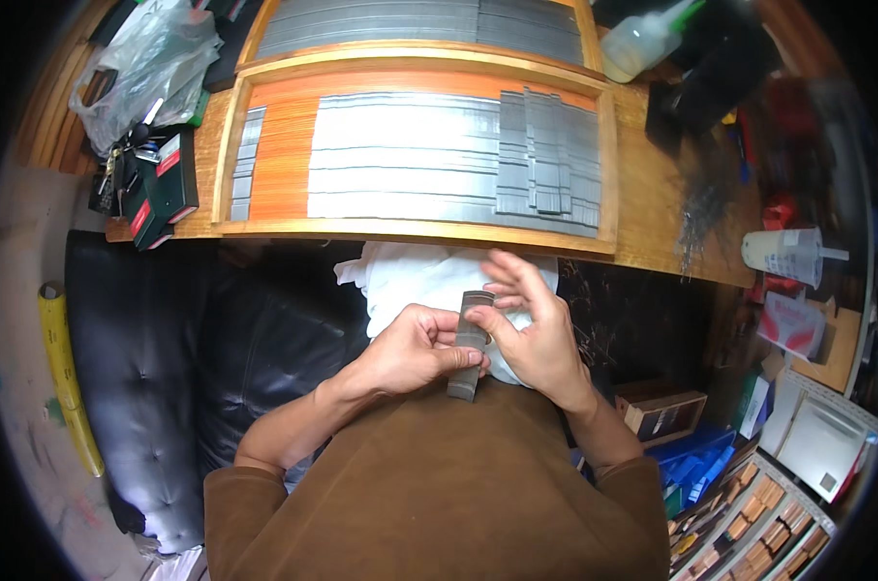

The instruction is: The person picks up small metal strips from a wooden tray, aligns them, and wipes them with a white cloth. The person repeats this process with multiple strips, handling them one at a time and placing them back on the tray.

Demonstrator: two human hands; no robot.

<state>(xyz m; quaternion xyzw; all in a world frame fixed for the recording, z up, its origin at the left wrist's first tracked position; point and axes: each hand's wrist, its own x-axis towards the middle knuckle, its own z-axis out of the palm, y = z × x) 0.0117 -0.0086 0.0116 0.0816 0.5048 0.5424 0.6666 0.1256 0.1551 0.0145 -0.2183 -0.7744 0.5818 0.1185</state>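
Observation:
A narrow stack of thin grey strips [472, 334] stands upright in front of my brown shirt. My left hand [415, 351] is closed round its lower part, with the thumb lying across the front. My right hand [536, 334] touches the upper part with its thumb tip, while its other fingers are stretched out and slightly blurred beyond the stack. Behind the hands, a white cloth [400, 276] hangs over my lap. Beyond it on the table is a wooden tray [415, 232] with rows of similar grey strips [400, 155] on an orange base.
A second wooden tray [415, 45] adjoins behind. At left are dark boxes [172, 184], keys [119, 174] and a plastic bag [153, 73]. A squeeze bottle [642, 44] and a cup [783, 255] are at right. A black padded seat [264, 329] lies left of me.

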